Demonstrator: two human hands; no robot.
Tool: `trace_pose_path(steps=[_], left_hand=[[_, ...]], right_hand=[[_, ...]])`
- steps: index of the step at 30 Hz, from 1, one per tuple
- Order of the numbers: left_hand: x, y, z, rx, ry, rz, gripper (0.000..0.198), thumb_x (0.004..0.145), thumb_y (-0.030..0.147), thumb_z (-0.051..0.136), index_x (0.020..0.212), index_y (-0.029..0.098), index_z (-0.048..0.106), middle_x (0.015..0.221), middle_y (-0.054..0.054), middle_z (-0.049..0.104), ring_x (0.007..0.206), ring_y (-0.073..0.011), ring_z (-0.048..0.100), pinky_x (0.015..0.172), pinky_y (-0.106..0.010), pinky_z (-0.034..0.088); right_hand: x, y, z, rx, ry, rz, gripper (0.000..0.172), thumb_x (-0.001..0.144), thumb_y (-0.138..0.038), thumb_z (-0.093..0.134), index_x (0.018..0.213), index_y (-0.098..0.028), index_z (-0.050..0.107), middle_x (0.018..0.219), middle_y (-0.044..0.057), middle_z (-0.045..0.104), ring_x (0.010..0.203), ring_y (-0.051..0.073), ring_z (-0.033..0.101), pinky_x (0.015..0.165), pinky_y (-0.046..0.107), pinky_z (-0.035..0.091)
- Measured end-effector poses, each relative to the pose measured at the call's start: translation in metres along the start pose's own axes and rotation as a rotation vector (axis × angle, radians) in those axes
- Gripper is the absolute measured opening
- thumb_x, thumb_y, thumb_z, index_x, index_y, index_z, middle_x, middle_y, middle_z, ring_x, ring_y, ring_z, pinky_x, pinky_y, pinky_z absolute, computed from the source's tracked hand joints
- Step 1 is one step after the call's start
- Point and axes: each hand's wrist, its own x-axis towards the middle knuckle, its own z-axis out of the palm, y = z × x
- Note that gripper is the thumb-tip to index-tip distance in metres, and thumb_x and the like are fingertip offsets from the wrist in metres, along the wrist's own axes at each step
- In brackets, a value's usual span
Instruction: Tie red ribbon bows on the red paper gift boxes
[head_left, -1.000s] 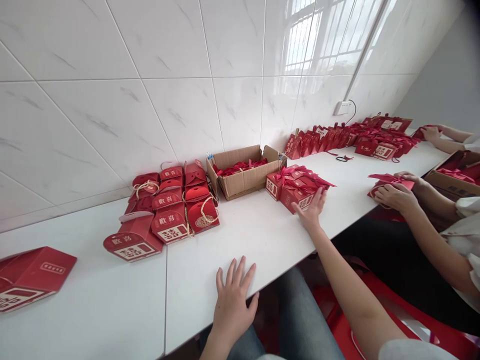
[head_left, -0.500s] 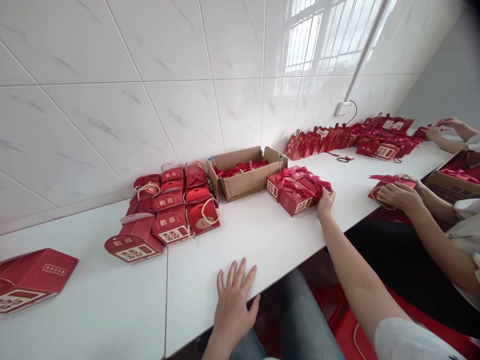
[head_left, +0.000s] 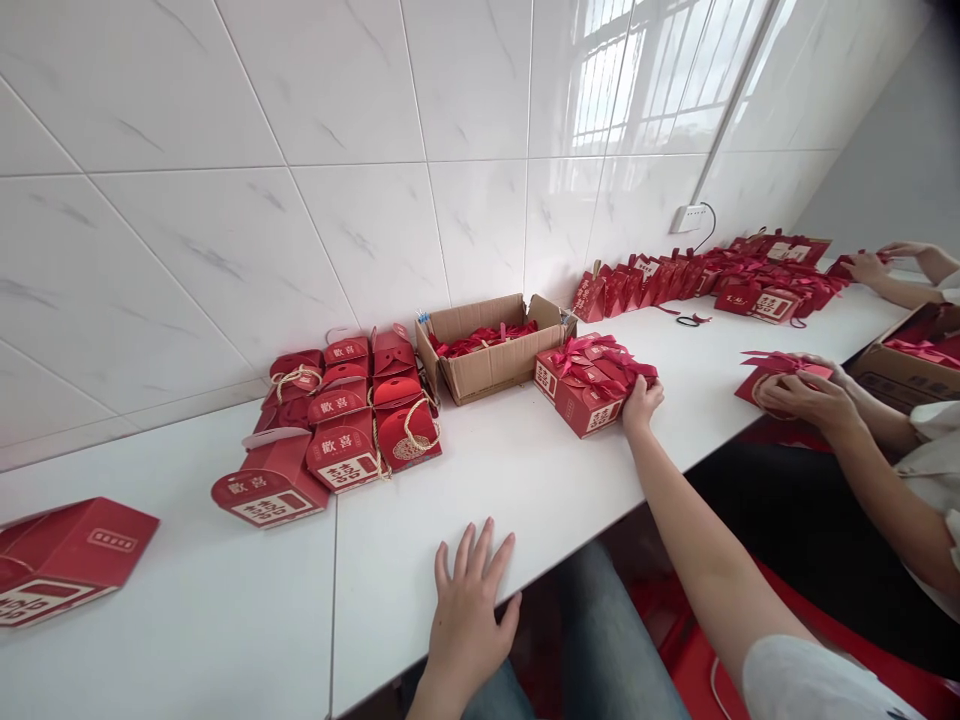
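Observation:
My left hand [head_left: 471, 610] lies flat at the table's front edge, fingers spread, holding nothing. My right hand [head_left: 643, 402] reaches forward and grips the right end of a red candy box with a ribbon bow [head_left: 592, 405], which sits tightly in a group of similar boxes. Its fingertips are partly hidden behind the box. Just left of this group stands an open cardboard box [head_left: 491, 377] with red ribbon pieces [head_left: 487, 338] inside. Farther left, red boxes with twisted cord handles [head_left: 345, 425] stand in rows.
One red box [head_left: 82, 550] lies at the far left. Along the wall stand several ribboned boxes [head_left: 637, 283], with black-handled scissors [head_left: 688, 321] in front. To the right, a co-worker's hands [head_left: 810, 395] hold a red box; another person's hands [head_left: 874, 263] work farther back.
My right hand has shifted slightly left and toward me, staying against the ribboned box, which now sits closer to the others. My left hand stays in place.

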Motion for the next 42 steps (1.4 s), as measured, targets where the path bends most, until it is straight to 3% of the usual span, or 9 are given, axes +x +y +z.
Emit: trace_pose_path(steps=[3,6,10,17,27,32,36,42], left_hand=[[0.000,0.000,-0.001,-0.001,0.004,0.000,0.061,0.086,0.025,0.044,0.144,0.037,0.026,0.153,0.000,0.025,0.136,-0.0325,0.029,0.107,-0.062,0.023],[0.001,0.000,0.000,-0.003,0.000,-0.003,0.061,0.087,0.025,0.043,0.143,0.037,0.026,0.152,0.001,0.025,0.136,-0.0317,0.029,0.107,-0.062,0.023],[0.001,0.000,0.001,-0.004,0.007,-0.003,0.062,0.086,0.024,0.044,0.144,0.037,0.026,0.152,0.000,0.025,0.136,-0.0322,0.029,0.107,-0.062,0.023],[0.000,-0.001,0.002,-0.004,0.001,-0.003,0.062,0.086,0.025,0.043,0.144,0.038,0.025,0.153,0.001,0.024,0.136,-0.0322,0.029,0.106,-0.063,0.024],[0.000,0.000,0.000,0.000,-0.002,-0.009,0.064,0.085,0.023,0.046,0.143,0.038,0.026,0.152,0.001,0.025,0.136,-0.0324,0.030,0.107,-0.061,0.024],[0.000,0.000,-0.002,-0.002,-0.004,-0.017,0.062,0.085,0.024,0.045,0.143,0.038,0.027,0.152,0.002,0.025,0.136,-0.0323,0.030,0.107,-0.061,0.024],[0.001,0.001,-0.001,-0.025,-0.027,-0.022,0.062,0.086,0.025,0.043,0.143,0.038,0.025,0.153,0.002,0.023,0.137,-0.0316,0.028,0.107,-0.062,0.023],[-0.006,-0.001,-0.004,-0.191,0.027,-0.044,0.062,0.086,0.028,0.047,0.143,0.036,0.024,0.153,-0.003,0.023,0.138,-0.0320,0.026,0.109,-0.061,0.023]], right_hand=[[-0.016,0.001,-0.004,0.010,0.029,0.027,0.071,0.086,-0.055,0.025,0.140,-0.010,0.019,0.145,0.019,0.016,0.138,0.029,0.016,0.112,0.049,0.019],[-0.040,0.009,-0.006,0.017,-0.001,0.059,0.070,0.087,-0.055,0.008,0.145,-0.015,0.003,0.150,0.016,0.001,0.141,0.027,0.010,0.111,0.051,0.023],[-0.061,0.017,0.007,-0.006,-0.060,0.061,0.067,0.088,-0.053,0.006,0.146,-0.021,-0.005,0.151,0.012,0.002,0.143,0.025,-0.001,0.112,0.055,0.017],[-0.058,0.006,0.041,-0.036,-0.017,0.061,0.067,0.089,-0.050,0.005,0.146,-0.018,-0.009,0.153,0.015,-0.005,0.142,0.029,-0.011,0.109,0.065,0.002],[-0.062,0.005,0.051,-0.045,0.040,0.053,0.067,0.089,-0.050,0.004,0.146,-0.020,-0.014,0.154,0.015,-0.008,0.142,0.029,-0.010,0.109,0.064,0.004],[-0.065,0.002,0.043,-0.029,0.030,0.084,0.069,0.088,-0.052,0.003,0.147,-0.018,-0.010,0.154,0.013,-0.010,0.142,0.027,-0.011,0.110,0.062,0.005],[-0.074,-0.001,0.029,-0.002,0.014,0.105,0.068,0.089,-0.049,0.000,0.145,-0.016,-0.016,0.152,0.016,-0.016,0.142,0.028,-0.011,0.110,0.064,0.009],[-0.127,0.012,-0.027,0.008,-0.119,0.090,0.069,0.088,-0.051,0.011,0.146,-0.021,-0.010,0.155,0.006,-0.011,0.143,0.021,-0.007,0.116,0.050,0.010]])
